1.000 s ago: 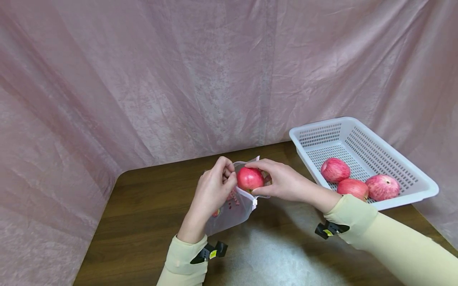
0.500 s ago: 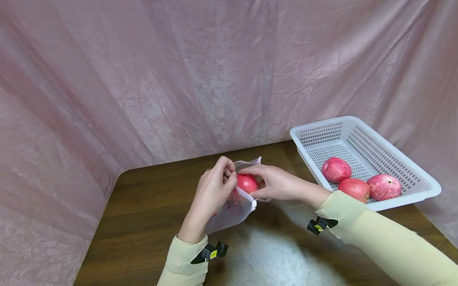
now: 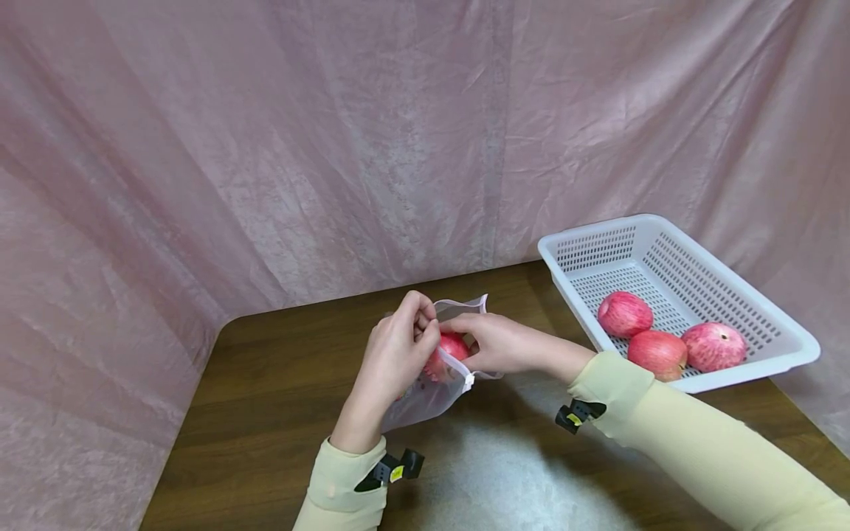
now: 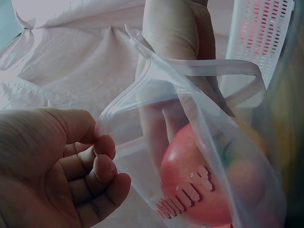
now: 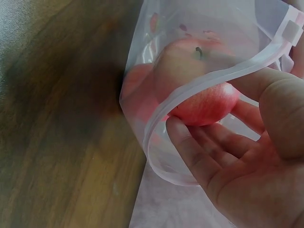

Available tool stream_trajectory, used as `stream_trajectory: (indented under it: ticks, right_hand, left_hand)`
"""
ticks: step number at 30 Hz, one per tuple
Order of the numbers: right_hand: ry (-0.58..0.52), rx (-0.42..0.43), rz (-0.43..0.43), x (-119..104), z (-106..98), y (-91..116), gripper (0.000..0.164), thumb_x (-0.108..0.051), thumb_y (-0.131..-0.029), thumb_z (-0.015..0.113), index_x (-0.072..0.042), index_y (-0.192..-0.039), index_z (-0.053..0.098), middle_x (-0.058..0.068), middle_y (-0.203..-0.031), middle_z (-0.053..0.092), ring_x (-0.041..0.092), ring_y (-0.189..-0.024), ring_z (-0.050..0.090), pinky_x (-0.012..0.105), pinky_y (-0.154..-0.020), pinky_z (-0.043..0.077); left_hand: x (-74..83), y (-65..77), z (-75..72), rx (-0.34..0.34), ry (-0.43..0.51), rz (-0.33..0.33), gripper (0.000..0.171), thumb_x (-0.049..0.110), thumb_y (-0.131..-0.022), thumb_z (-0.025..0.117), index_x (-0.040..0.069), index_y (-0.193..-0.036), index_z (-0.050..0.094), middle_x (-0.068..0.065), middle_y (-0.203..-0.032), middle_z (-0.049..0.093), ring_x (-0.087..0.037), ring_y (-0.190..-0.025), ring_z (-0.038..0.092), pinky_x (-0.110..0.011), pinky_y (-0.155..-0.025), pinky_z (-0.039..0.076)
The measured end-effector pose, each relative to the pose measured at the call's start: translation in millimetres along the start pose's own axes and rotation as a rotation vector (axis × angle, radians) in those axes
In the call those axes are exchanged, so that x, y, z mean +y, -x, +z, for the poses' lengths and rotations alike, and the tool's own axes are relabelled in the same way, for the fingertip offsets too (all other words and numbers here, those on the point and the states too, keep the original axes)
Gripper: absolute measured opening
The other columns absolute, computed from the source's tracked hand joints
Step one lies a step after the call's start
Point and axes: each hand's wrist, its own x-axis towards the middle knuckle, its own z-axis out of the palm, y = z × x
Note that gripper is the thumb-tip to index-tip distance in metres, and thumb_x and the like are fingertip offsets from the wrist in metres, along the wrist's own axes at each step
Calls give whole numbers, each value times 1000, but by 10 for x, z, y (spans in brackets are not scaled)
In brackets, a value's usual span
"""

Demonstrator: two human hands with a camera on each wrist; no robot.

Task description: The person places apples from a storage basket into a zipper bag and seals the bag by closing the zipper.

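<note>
A translucent zip bag (image 3: pixel 418 413) with small red print stands at the middle of the table, its mouth spread toward the right. My left hand (image 3: pixel 398 343) pinches the bag's rim between thumb and forefinger, the other fingers curled. Through the mouth reaches my right hand (image 3: pixel 502 343), its fingers around a red apple (image 5: pixel 213 107) whose lower part is behind the bag's film in the head view. The right wrist view shows the apple's stem and another red fruit (image 5: pixel 137 90) deeper in the bag. A white slider (image 5: pixel 290 32) sits on the zip at one corner.
To the right on the wooden table (image 3: pixel 279 413) stands a white perforated basket (image 3: pixel 773 324). Three apples lie in it: one at the left (image 3: pixel 625 314), one in front (image 3: pixel 657 354) and one at the right (image 3: pixel 714 346). A pink curtain (image 3: pixel 372 147) hangs behind.
My right hand has moved left and slightly down, taking the apple from the bag's mouth deeper inside. The left hand keeps its place on the rim.
</note>
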Motion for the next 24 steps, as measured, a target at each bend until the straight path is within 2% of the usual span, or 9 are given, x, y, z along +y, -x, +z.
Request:
stream_trajectory:
  ticks: [3, 11, 17, 24]
  right_hand:
    - [1, -12, -1, 9, 14, -14, 55, -20, -94, 88, -6, -144, 70, 4, -125, 74, 13, -102, 66, 45, -92, 60]
    - [14, -49, 1, -3, 48, -44, 53, -17, -91, 88, -7, -141, 71, 1, -118, 73, 9, -98, 67, 34, -91, 59]
    - [20, -59, -2, -14, 67, -57, 53, -14, -91, 87, -5, -141, 70, 3, -118, 74, 10, -97, 68, 43, -93, 60]
    - [2, -73, 18, -20, 83, -76, 49, -9, -91, 85, -6, -137, 72, 1, -117, 74, 10, -96, 67, 47, -95, 60]
  left_hand:
    - [4, -1, 0, -1, 2, 3, 17, 5, -98, 71, 15, -106, 59, 6, -81, 64, -13, -70, 57, -34, -65, 47]
    - [0, -7, -3, 1, 9, 8, 17, 3, -98, 70, 14, -106, 60, 5, -83, 64, -14, -72, 59, -34, -65, 49]
    - [3, -2, -5, -2, 12, 5, 17, 4, -99, 71, 14, -107, 60, 5, -83, 65, -13, -71, 59, -35, -66, 49]
    - [4, -5, -8, 6, 15, 14, 16, 4, -99, 70, 14, -107, 60, 6, -82, 66, -11, -71, 59, -35, -66, 49]
